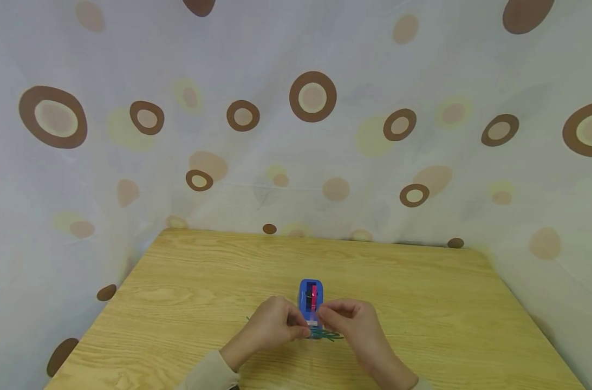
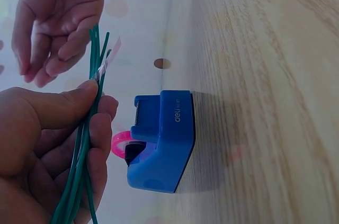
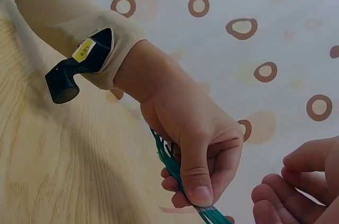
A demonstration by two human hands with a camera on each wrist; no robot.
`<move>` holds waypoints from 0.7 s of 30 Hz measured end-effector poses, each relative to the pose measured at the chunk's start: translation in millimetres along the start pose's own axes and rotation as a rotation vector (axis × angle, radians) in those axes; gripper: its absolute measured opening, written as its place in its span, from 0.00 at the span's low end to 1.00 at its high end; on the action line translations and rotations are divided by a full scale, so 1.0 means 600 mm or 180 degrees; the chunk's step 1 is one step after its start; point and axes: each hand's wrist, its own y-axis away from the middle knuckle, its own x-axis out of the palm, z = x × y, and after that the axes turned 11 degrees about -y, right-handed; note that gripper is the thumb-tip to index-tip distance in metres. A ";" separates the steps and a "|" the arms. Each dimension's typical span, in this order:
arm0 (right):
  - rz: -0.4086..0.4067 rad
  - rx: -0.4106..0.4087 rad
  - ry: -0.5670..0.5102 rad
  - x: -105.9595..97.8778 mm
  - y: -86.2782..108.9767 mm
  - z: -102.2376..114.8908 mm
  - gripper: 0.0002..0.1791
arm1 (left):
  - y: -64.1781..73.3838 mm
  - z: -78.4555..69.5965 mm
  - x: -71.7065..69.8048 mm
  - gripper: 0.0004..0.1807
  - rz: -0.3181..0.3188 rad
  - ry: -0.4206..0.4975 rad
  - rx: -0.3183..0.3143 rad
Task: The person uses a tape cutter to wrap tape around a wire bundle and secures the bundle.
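Observation:
My left hand (image 1: 273, 327) grips a bundle of thin green strands (image 2: 79, 166), thumb pressed over it near one end. A short strip of clear tape (image 2: 112, 57) lies at the bundle under that thumb, its free end sticking out. Facing it, my right hand (image 1: 361, 327) has loosely bent fingers with nothing seen between them. In the left wrist view it is just beyond the strand ends. Just past both hands, a blue tape dispenser (image 2: 177, 139) stands on the table, with a pink ring (image 2: 119, 142) in it.
The wooden table (image 1: 203, 281) reaches back to a pale curtain (image 1: 276, 151) with brown circles, which also hangs along both sides. A black wrist camera (image 3: 79, 70) sits at the left sleeve's cuff.

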 end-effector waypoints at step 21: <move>0.0206 -0.0278 0.0376 -0.005 -0.019 -0.041 0.13 | -0.001 -0.001 -0.002 0.05 -0.0005 -0.0075 0.0117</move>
